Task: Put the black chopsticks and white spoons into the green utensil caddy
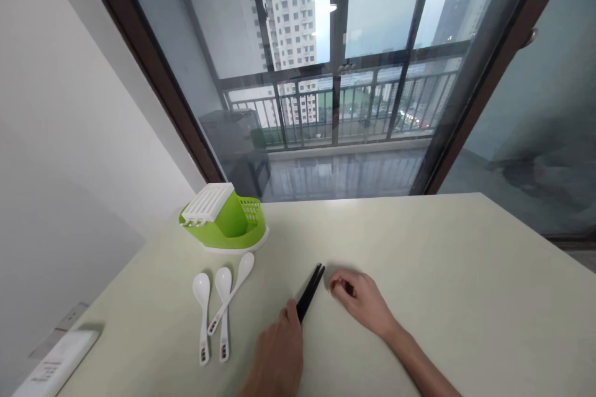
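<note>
My left hand (280, 350) is closed around several black chopsticks (310, 293), or a pair; the exact number is hard to make out. Their tips point away from me, and the other ends are hidden under the hand. Close to the tips on the right, my right hand (358, 298) rests on the table with its fingers loosely curled in and nothing seen in them. Left of my left hand lie three white spoons: one straight at the left (202, 304), one beside it (224, 307), and one slanting across that second spoon's handle (237, 288).
A green and white cutlery holder (228, 220) stands at the table's back left. A long white object with print (58, 365) lies at the near left edge. Beyond the pale table (442, 260) is a glass door (335, 136) in a dark frame, with a white wall leftward.
</note>
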{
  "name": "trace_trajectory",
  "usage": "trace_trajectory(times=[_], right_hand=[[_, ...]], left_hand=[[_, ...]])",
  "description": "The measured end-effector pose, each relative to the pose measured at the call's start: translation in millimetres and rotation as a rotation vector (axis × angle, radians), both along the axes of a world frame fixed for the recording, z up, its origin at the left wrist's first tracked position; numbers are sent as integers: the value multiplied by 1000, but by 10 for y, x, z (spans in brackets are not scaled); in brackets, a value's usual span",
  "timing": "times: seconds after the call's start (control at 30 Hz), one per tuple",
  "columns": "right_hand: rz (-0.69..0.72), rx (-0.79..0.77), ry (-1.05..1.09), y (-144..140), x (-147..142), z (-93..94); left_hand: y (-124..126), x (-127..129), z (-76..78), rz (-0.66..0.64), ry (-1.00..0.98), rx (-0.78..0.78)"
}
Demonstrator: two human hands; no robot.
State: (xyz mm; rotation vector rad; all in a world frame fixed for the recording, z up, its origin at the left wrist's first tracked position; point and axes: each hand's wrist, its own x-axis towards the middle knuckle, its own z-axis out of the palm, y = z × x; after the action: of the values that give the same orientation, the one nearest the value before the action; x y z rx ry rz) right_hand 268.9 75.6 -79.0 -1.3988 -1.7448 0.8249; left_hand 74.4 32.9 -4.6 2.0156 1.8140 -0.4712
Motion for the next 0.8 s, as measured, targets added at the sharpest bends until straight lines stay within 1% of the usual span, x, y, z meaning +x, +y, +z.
trace_trajectory(times=[0.1,0.27,0.43,0.57,0.63,0.67,0.73,0.8], right_hand=[[-1,6,2,-7,-3,17],[-4,15,4,-19,-7,45],[0,10,6,-18,-9,50],[2,2,12,-18,-6,45],[2,0,19,-17,-1,41],[2,-2,23,-16,1,38],[1,-6,31,-15,7,30],[2,-14,38,-16,10,22]], left_hand=[[-33,13,10,9,27,20],[-58,64,83,-27,65,51],[-90,52,123,-35,28,72],[-100,-56,126,-8,-40,81],[-88,-170,105,-2,-95,154],[-76,-244,85,1,-118,216],[-40,-425,25,10,-136,380],[8,-632,-47,33,-98,565]])
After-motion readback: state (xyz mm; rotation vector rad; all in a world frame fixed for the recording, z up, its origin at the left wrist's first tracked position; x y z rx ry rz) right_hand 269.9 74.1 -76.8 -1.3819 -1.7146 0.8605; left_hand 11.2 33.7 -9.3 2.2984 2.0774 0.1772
